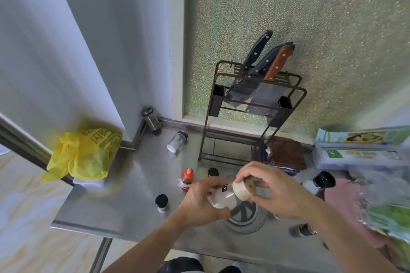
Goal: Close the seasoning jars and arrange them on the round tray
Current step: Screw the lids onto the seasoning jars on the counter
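My left hand (200, 203) grips a clear seasoning jar (223, 199) holding white powder, tilted on its side above the table. My right hand (269, 186) holds its round beige lid (243, 189) at the jar's mouth. Below the hands lies the round metal tray (246, 219), mostly hidden. A small black-capped jar (162, 203) stands left of it. A red-capped sauce bottle (188, 178) and another black-capped jar (213, 172) stand behind. A clear jar (177, 141) lies on its side further back. A steel-capped jar (150, 118) stands in the corner.
A knife rack (255, 104) with three knives stands at the back. A yellow plastic bag (84, 155) sits at the left table edge. A black-capped bottle (321, 182), a pink cloth (346, 204), a small dark jar (305, 229) and packaged goods (359, 153) crowd the right side.
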